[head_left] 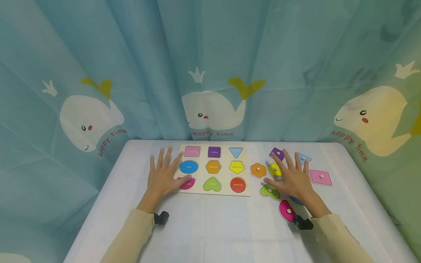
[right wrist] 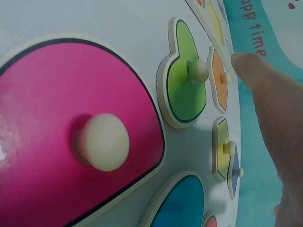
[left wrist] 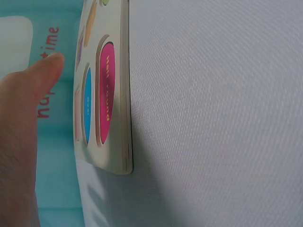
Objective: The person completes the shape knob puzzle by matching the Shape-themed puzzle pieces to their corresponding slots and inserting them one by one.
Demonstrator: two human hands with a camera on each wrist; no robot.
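A cream puzzle board (head_left: 201,176) with several coloured, labelled shapes lies at the middle of the table. My left hand (head_left: 161,178) is spread beside its left edge, thumb over the magenta half-round recess (left wrist: 107,90). With fingers spread, my right hand (head_left: 294,180) hovers among loose knobbed puzzle pieces. Around it lie an orange hexagon (head_left: 254,170), a yellow pentagon (head_left: 272,168), a purple square (head_left: 275,151), a green heart (head_left: 267,190) and a pink rectangle (head_left: 317,176). Under the wrist are a magenta half-round piece (right wrist: 52,94) and a blue oval (right wrist: 182,208), partly hidden. Neither hand holds anything.
A light blue triangle piece (head_left: 306,158) lies beyond the right fingers. The pale cloth-covered table (head_left: 204,226) ends at a blue-green curtain (head_left: 210,44) printed with whales. Each wrist wears a dark camera mount, the left mount (head_left: 161,218) near the cuff.
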